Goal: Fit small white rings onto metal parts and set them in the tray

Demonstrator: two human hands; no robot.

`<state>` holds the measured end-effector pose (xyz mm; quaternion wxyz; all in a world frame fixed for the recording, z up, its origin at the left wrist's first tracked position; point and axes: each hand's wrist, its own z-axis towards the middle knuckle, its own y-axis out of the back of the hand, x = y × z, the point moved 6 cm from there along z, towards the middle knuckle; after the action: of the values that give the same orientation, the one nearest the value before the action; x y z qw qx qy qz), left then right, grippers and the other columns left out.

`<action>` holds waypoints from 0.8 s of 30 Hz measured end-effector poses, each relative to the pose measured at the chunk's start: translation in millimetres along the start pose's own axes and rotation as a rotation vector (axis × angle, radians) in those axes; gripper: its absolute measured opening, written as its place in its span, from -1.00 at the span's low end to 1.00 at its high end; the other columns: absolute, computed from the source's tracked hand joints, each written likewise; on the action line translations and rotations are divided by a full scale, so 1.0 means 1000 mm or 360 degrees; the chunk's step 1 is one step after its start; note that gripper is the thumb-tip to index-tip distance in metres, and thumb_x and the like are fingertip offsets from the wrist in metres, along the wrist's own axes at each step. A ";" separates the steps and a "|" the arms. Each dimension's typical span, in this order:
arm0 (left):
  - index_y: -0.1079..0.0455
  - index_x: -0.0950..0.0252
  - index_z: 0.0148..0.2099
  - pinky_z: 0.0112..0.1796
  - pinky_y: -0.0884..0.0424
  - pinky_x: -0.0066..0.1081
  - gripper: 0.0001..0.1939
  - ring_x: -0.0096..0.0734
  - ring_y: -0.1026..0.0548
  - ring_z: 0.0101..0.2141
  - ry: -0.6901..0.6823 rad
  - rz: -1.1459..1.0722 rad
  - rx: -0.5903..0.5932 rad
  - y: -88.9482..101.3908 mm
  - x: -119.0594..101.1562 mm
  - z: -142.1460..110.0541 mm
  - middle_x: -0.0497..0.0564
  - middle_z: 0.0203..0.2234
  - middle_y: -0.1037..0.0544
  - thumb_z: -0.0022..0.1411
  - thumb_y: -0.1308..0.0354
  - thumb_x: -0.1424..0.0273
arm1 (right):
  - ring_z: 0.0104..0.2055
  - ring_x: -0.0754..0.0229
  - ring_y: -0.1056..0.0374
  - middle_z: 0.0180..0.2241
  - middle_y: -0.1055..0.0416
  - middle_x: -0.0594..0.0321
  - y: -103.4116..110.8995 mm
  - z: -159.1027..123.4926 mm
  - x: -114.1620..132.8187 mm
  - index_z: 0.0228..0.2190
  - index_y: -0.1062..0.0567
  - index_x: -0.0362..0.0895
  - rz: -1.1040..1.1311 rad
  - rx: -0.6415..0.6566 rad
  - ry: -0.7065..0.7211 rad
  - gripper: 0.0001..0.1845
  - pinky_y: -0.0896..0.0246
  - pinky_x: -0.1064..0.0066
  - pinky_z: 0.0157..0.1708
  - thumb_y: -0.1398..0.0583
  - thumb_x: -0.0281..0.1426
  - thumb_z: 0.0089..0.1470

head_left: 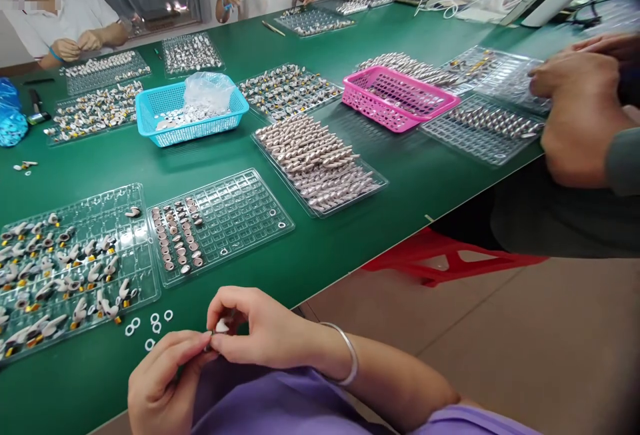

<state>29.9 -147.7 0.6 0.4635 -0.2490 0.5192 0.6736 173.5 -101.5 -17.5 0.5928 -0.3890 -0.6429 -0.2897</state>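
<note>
Between the thumb and curled fingers of my right hand (260,328) is a small white earbud shell (223,326). My left hand (167,378) pinches at its lower side, fingertips touching those of the right; the bit in that pinch is mostly hidden. Just beyond my hands, several white rings (155,318) lie loose on the green table. To the left is a clear tray (127,258) of white earbud shells with yellow tabs. Beside it, another clear tray (240,212) has columns of small round metallic discs on its left side.
A stacked tray of pale parts (313,162), a blue basket (193,132) with a plastic bag, and a pink basket (400,105) stand farther back. Co-workers sit across the table; another person's hands (580,88) are at right. A red stool (435,255) is beside the table edge.
</note>
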 end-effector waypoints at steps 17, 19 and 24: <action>-0.59 0.06 -0.23 -0.47 -0.43 -0.57 -0.79 -0.46 -0.44 -0.45 0.0401 -0.0279 0.0010 -0.009 0.017 0.015 -0.10 -0.46 -0.42 0.10 -0.29 0.48 | -0.59 0.40 -0.27 -0.58 -0.36 0.40 -0.009 0.005 -0.027 -0.47 -0.44 -0.23 0.0882 0.0140 -0.0475 -0.59 -0.21 0.49 -0.50 -0.40 -0.18 -0.25; -0.58 0.05 -0.22 -0.46 -0.42 -0.55 -0.80 -0.46 -0.42 -0.44 0.0353 -0.0249 0.0027 -0.009 0.017 0.014 -0.10 -0.46 -0.38 0.11 -0.29 0.47 | -0.59 0.41 -0.26 -0.58 -0.38 0.39 -0.011 0.005 -0.029 -0.47 -0.45 -0.23 0.0866 0.0147 -0.0485 -0.56 -0.19 0.50 -0.50 -0.41 -0.16 -0.28; -0.57 0.05 -0.18 -0.47 -0.39 -0.55 -0.79 -0.46 -0.40 -0.45 0.0206 -0.0220 0.0065 -0.005 0.012 0.012 -0.11 -0.47 -0.37 0.16 -0.27 0.46 | -0.56 0.40 -0.26 -0.55 -0.42 0.34 -0.015 0.004 -0.033 -0.49 -0.45 -0.24 0.0956 0.0070 -0.0423 -0.51 -0.18 0.49 -0.46 -0.43 -0.11 -0.30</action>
<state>30.9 -131.6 -7.6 0.4793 -0.3177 0.5433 0.6117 158.3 -111.7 -48.9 0.5709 -0.5828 -0.5772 -0.0348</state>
